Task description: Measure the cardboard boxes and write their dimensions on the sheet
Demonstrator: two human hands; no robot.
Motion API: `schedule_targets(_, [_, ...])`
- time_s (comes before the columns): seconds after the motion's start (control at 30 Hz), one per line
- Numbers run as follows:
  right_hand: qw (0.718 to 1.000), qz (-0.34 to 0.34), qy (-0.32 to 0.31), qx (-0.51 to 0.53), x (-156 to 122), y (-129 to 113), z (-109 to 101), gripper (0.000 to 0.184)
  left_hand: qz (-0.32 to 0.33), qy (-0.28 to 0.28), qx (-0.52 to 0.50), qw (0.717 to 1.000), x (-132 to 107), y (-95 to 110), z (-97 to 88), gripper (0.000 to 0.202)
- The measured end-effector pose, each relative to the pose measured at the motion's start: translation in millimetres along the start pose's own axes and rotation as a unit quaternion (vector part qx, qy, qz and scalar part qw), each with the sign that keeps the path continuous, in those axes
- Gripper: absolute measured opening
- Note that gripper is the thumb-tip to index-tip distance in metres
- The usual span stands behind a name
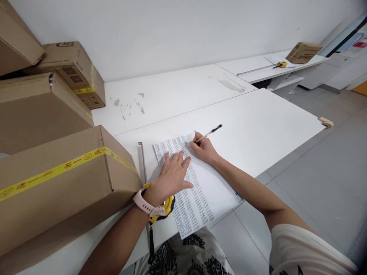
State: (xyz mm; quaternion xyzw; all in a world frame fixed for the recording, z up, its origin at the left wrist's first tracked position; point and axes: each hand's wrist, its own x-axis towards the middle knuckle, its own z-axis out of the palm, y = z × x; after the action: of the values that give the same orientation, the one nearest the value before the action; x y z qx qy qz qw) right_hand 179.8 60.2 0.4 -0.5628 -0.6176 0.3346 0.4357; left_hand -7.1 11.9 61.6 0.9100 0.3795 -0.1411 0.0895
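Observation:
My right hand [205, 148] is closed around a pen [210, 132] with a clear barrel and a black end, its tip hidden by the fingers near the top of a paper sheet [219, 193]. Columns of small handwritten lines fill the left part of the sheet. With fingers spread, my left hand [173, 173] lies flat on the written columns. Under my left wrist sits a yellow and black tape measure [169, 208], partly covered. Its metal blade [143, 162] stretches away along the table, and a black strap [151, 246] hangs toward me.
Cardboard boxes [60, 179] are stacked on the left, close to my left forearm. The white table [258, 126] has a padded corner [326, 122] at the right. On a farther table lie another tape measure [282, 64] and a small box [304, 52].

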Motion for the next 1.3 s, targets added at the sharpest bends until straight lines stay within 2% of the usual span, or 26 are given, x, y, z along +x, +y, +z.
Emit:
schedule_targets(0.2, [1.000, -0.002, -0.003, -0.002, -0.5, -0.7, 0.3, 0.021, 0.002, 0.009, 0.009, 1.000, -0.7, 0.4, 1.3, 0.091])
schedule_targets(0.47, [1.000, -0.006, -0.002, -0.011, 0.6, 0.3, 0.2, 0.020, 0.000, -0.007, 0.005, 1.000, -2.1, 1.5, -3.3, 0.091])
schedule_targets(1.3, [1.000, -0.005, -0.004, -0.003, 1.3, 2.2, -0.6, 0.019, 0.003, 0.005, 0.007, 1.000, 0.2, -0.1, 1.4, 0.092])
